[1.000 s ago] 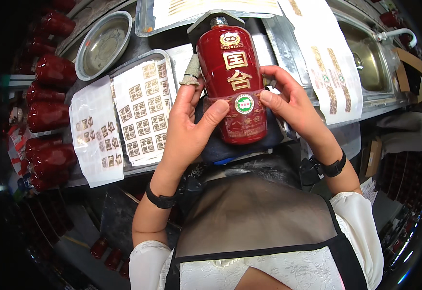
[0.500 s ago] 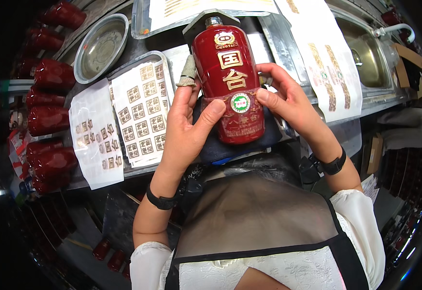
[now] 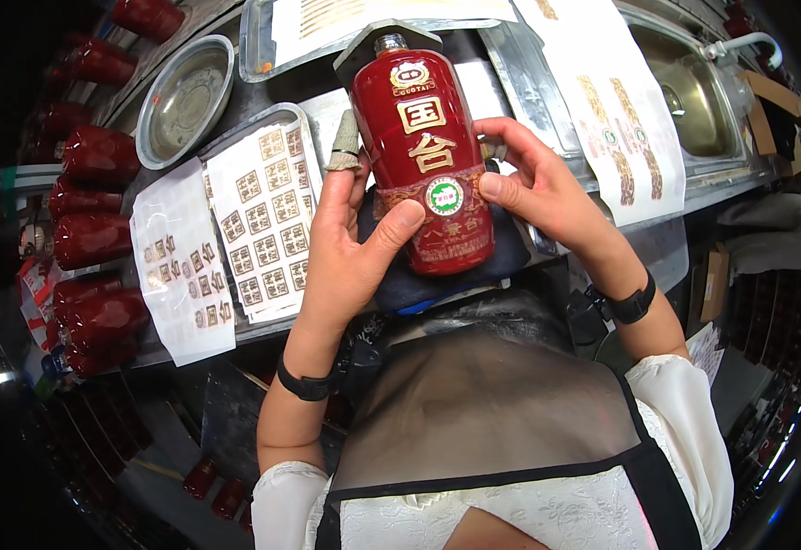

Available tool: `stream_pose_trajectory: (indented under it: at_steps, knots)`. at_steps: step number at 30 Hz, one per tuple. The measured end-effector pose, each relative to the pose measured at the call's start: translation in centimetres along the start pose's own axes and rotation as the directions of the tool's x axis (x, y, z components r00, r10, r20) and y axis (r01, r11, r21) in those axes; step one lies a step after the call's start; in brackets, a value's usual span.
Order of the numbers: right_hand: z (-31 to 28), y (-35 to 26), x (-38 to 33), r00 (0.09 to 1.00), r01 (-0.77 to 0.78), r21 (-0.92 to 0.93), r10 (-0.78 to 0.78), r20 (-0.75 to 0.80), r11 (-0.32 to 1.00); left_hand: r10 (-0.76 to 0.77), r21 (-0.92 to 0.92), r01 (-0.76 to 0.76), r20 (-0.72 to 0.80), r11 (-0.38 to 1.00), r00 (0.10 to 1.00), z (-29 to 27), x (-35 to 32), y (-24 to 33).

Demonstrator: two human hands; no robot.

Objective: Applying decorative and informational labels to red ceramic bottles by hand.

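Observation:
A glossy dark red bottle [image 3: 430, 139] with gold raised lettering lies tilted on a dark blue cloth pad [image 3: 384, 286], its uncapped glass neck pointing away from me. A decorated dark red band with a round green-and-white emblem [image 3: 445, 196] crosses its lower body. My left hand [image 3: 345, 261] is closed along the bottle's left side, thumb on the band; a pale finger cover [image 3: 345, 139] sits on one fingertip. Against the right side rests my right hand [image 3: 547, 197], its thumb pressing the band's right part and its fingers partly hidden behind the bottle.
Sheets of gold-and-black stickers [image 3: 267, 225] lie on a metal tray at left, near a round metal basin [image 3: 187, 101]. Several red bottles [image 3: 93, 240] line the far left. A long label sheet [image 3: 602, 110] spans the right, beside a sink [image 3: 694, 110] with a white faucet [image 3: 749, 46].
The view has shifted slightly, and the bottle with both hands sits a little farther left in it. My hold on the bottle looks the same.

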State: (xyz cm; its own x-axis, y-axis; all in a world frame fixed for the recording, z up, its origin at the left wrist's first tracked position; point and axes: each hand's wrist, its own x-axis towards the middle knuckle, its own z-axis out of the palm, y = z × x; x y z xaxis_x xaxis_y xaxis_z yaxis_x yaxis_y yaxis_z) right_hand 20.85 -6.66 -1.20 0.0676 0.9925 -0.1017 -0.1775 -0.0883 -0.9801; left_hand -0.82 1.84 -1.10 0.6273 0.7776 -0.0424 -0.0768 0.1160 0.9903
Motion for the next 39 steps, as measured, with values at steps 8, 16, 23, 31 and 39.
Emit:
stream_pose_trajectory:
  at_steps: [8,16,23,31,39]
  knots:
    - [-0.01,-0.02,0.07,1.000,0.003,0.005,-0.003,0.011,1.000,-0.016,-0.001,0.016,0.016,1.000,1.000,-0.10,-0.06,0.03]
    - [-0.03,-0.10,0.10,1.000,-0.013,0.019,0.013,0.009,1.000,-0.060,-0.042,0.061,0.014,0.997,0.998,-0.11,-0.09,0.26]
    - [0.11,-0.58,-0.01,0.999,-0.038,-0.043,0.038,-0.002,0.998,-0.066,-0.063,0.067,0.018,0.996,0.998,-0.16,-0.06,0.29]
    - [0.18,-0.65,0.02,1.000,-0.022,-0.032,0.022,-0.002,0.999,-0.057,-0.096,0.058,0.015,0.994,0.998,-0.12,-0.07,0.19]
    - [0.28,-0.73,0.09,0.999,-0.035,-0.025,0.035,0.002,0.999,-0.041,-0.083,0.042,0.016,0.996,0.999,-0.19,-0.05,0.19]
